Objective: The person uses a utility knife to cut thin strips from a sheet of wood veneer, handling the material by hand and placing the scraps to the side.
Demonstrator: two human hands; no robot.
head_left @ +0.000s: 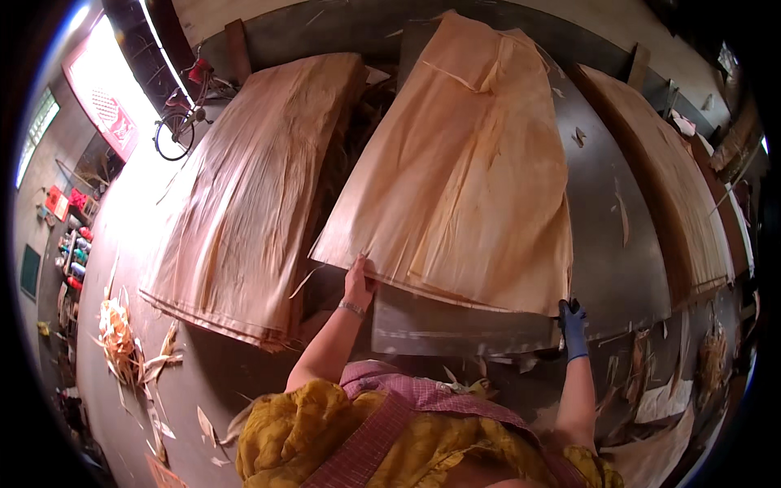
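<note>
Bare-fingered, my left hand (358, 281) held the near edge of a pale wood veneer sheet (455, 195) close to its left corner, thumb and fingers narrowed on it; a band (352, 308) circled that wrist. My right hand (572, 320), in a blue-and-black glove, touched the sheet's near right corner, though I could not tell how tightly its fingers closed there. Far to the left, a heap of veneer scraps (116, 337) lay on the floor (203, 382), and a bicycle (175, 134) stood farther back. Next came a thick left veneer stack (244, 195), its layers showing along the near edge. My sheet lay in the middle, partly over a smooth grey slab (610, 244), its surface wrinkled lengthwise. Beyond the slab's right side rose a right veneer stack (675, 179).
</note>
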